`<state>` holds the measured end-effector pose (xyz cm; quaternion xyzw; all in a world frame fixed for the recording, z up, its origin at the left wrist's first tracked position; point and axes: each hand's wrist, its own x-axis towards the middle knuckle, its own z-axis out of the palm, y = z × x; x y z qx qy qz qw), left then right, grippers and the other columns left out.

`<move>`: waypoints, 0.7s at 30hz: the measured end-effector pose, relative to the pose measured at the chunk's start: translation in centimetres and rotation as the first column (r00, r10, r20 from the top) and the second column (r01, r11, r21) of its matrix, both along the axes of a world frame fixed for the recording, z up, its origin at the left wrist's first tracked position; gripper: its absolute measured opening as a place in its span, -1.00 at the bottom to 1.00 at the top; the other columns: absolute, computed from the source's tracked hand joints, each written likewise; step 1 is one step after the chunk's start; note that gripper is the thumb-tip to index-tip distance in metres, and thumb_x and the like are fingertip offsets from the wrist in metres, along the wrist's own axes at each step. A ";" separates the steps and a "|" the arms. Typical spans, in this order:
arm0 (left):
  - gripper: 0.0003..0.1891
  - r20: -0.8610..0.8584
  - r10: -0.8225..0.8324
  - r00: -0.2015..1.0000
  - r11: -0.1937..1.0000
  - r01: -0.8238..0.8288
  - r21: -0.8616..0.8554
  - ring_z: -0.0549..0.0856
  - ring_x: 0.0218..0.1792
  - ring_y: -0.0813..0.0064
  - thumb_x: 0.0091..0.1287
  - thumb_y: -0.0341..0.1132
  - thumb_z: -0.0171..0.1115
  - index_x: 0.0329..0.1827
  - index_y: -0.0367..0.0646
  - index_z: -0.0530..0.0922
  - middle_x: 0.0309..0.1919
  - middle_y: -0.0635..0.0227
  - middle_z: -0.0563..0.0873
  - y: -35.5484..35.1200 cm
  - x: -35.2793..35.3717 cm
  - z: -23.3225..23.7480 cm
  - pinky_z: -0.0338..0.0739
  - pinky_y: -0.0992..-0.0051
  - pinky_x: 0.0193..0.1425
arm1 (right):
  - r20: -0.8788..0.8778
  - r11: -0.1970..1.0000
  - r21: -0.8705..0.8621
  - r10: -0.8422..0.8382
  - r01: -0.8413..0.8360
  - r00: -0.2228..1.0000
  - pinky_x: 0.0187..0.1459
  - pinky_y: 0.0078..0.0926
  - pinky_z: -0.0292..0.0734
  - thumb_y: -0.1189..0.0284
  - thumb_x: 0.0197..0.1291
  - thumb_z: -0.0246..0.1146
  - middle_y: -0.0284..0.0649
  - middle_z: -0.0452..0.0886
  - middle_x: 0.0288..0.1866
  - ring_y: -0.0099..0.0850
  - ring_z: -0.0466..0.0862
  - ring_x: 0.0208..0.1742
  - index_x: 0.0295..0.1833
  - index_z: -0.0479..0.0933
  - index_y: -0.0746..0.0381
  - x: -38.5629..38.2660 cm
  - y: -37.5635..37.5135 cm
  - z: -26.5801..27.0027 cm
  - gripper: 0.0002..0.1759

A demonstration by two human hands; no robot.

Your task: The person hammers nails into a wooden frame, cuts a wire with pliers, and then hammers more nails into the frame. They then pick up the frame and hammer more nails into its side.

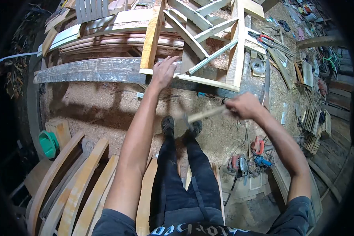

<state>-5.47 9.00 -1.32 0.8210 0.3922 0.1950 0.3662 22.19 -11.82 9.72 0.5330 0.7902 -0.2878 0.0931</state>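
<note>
My left hand (165, 72) grips the near left corner of a wooden frame (151, 39), its fingers reaching over the bottom rail (192, 80). Inside the frame, slats cross at a slant between two uprights. A hammer (204, 115) is in my right hand (244, 106), closed round the end of its pale wooden handle. The hammer's head points left, over my shoes and below the rail, and is smeared by motion. The frame lies on a weathered plank (94, 70).
Pliers (260, 37) with red handles lie at the frame's right. Power tools (238, 163) sit on the floor at lower right. Curved wooden pieces (84, 169) stand at lower left beside a green container (48, 144). Sawdust (118, 98) covers the ground, and scrap wood lines the right side.
</note>
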 end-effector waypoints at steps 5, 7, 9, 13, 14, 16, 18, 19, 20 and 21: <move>-0.48 0.097 0.045 0.994 0.971 -0.021 -0.238 0.53 0.42 0.11 0.46 -0.14 0.00 0.42 -0.16 0.48 0.33 0.06 0.63 0.3 0.3 0.7 0.29 0.17 0.53 | -0.021 0.948 0.168 -0.272 0.272 0.962 -0.52 -0.06 0.56 -0.12 0.46 0.07 -0.07 0.62 -0.58 -0.02 0.67 -0.57 -0.24 0.55 0.14 0.3 -1.3 -1.3 -0.47; -0.43 -0.033 -0.076 0.997 0.996 0.074 -0.048 0.47 0.47 0.14 0.41 -0.15 0.11 0.49 -0.10 0.41 0.40 0.06 0.55 -0.7 -0.1 1.8 0.22 0.13 0.58 | -0.043 0.963 0.150 -0.219 0.223 0.975 -0.53 -0.08 0.56 -0.13 0.47 0.06 -0.08 0.62 -0.57 -0.04 0.68 -0.56 -0.21 0.55 0.13 -0.9 -1.8 0.0 -0.47; -0.12 -0.192 -0.253 0.948 0.960 0.271 0.074 0.32 0.58 0.23 0.23 -0.23 0.44 0.63 0.09 0.20 0.57 0.15 0.35 -1.5 0.5 3.1 0.05 0.00 0.67 | 0.055 0.997 -0.027 -0.077 0.078 0.996 -0.50 -0.07 0.59 -0.10 0.47 0.08 -0.08 0.63 -0.57 -0.04 0.69 -0.55 -0.17 0.55 0.14 -2.0 -2.0 1.7 -0.50; -0.11 -0.280 -0.422 0.862 0.878 0.465 0.110 0.36 0.56 0.31 0.14 -0.39 0.51 0.58 0.03 0.28 0.54 0.20 0.40 -1.8 2.0 2.2 0.20 -0.09 0.57 | 0.068 0.980 -0.055 -0.186 0.190 0.980 -0.42 0.00 0.62 -0.05 0.44 0.13 0.02 0.66 -0.52 0.04 0.71 -0.48 -0.17 0.54 0.21 -2.7 -5.0 -0.9 -0.51; -0.11 -0.232 -0.427 0.874 0.881 0.460 0.109 0.41 0.52 0.28 0.12 -0.38 0.53 0.57 0.01 0.30 0.51 0.22 0.44 -1.7 2.0 1.6 0.22 -0.03 0.59 | 0.069 0.980 -0.056 -0.185 0.189 0.980 -0.42 0.00 0.62 -0.05 0.44 0.13 0.02 0.66 -0.52 0.04 0.71 -0.48 -0.17 0.54 0.21 -2.9 -5.9 -1.4 -0.51; -0.10 -0.138 -0.436 0.889 0.887 0.451 0.102 0.49 0.46 0.22 0.08 -0.36 0.57 0.55 -0.01 0.35 0.45 0.25 0.53 -1.4 2.0 0.4 0.26 0.10 0.63 | 0.028 0.941 -0.073 -0.328 0.330 0.944 -0.36 0.06 0.62 -0.06 0.43 0.14 0.08 0.67 -0.50 0.11 0.71 -0.44 -0.18 0.55 0.23 -3.3 -8.0 -2.9 -0.49; -0.17 -0.078 -0.420 0.904 0.899 0.426 0.100 0.55 0.41 0.19 0.08 -0.38 0.56 0.50 -0.06 0.41 0.39 0.21 0.58 -1.7 1.9 -0.1 0.30 0.12 0.61 | 0.021 0.906 -0.132 -0.404 0.403 0.915 -0.30 0.11 0.62 -0.06 0.41 0.17 0.12 0.67 -0.49 0.16 0.71 -0.41 -0.21 0.57 0.24 -4.6 -9.7 -3.6 -0.47; -0.23 -0.015 -0.404 0.915 0.909 0.403 0.109 0.60 0.36 0.16 0.09 -0.40 0.55 0.44 -0.11 0.48 0.33 0.18 0.64 -1.7 1.9 -0.3 0.34 0.14 0.59 | 0.012 0.865 -0.144 -0.483 0.480 0.875 -0.29 0.10 0.63 -0.07 0.39 0.18 0.13 0.67 -0.48 0.16 0.71 -0.40 -0.22 0.58 0.25 -5.4 -10.5 -4.1 -0.47; -0.23 -0.014 -0.408 0.913 0.907 0.408 0.103 0.60 0.36 0.16 0.09 -0.40 0.55 0.44 -0.11 0.48 0.33 0.18 0.64 -1.7 1.9 -0.3 0.34 0.14 0.59 | 0.006 0.819 -0.158 -0.558 0.552 0.830 -0.28 0.10 0.63 -0.08 0.38 0.20 0.15 0.68 -0.47 0.17 0.72 -0.39 -0.23 0.60 0.25 -6.2 -11.6 -4.7 -0.46; -0.28 -0.015 -0.413 0.910 0.906 0.413 0.088 0.61 0.34 0.12 0.10 -0.41 0.53 0.41 -0.14 0.50 0.30 0.12 0.65 -1.7 2.0 -0.3 0.35 0.12 0.58 | -0.018 0.772 -0.157 -0.626 0.616 0.780 -0.28 0.10 0.63 -0.10 0.34 0.24 0.17 0.67 -0.47 0.19 0.72 -0.37 -0.23 0.61 0.28 -7.0 -12.6 -5.9 -0.43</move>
